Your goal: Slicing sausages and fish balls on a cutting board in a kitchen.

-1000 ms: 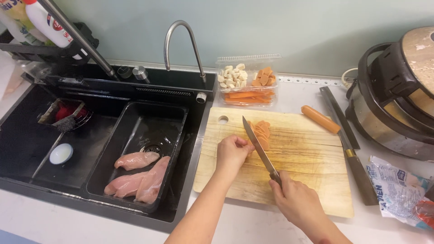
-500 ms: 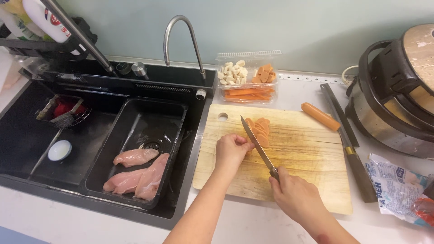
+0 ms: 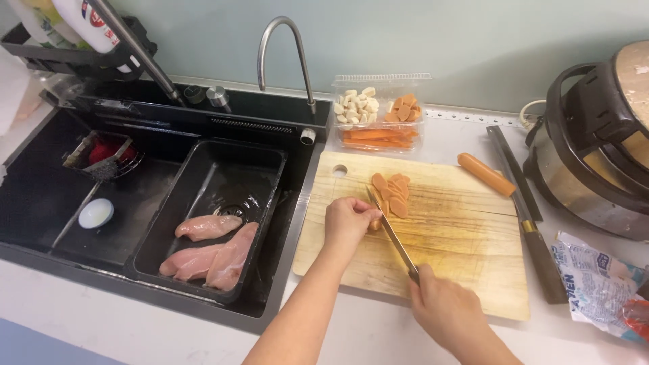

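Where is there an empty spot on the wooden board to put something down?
The cutting board is bare between the sausage slices and its right edge by the long knife. It is crowded on the left, where the left hand and right hand work.

- right hand grips knife, blade down beside left hand
- left hand pins sausage end
- slices just beyond the blade, on cutting board

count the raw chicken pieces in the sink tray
3, all in the black tray in the sink: one upper left, one lower left, one on the right. More could be hidden underneath.
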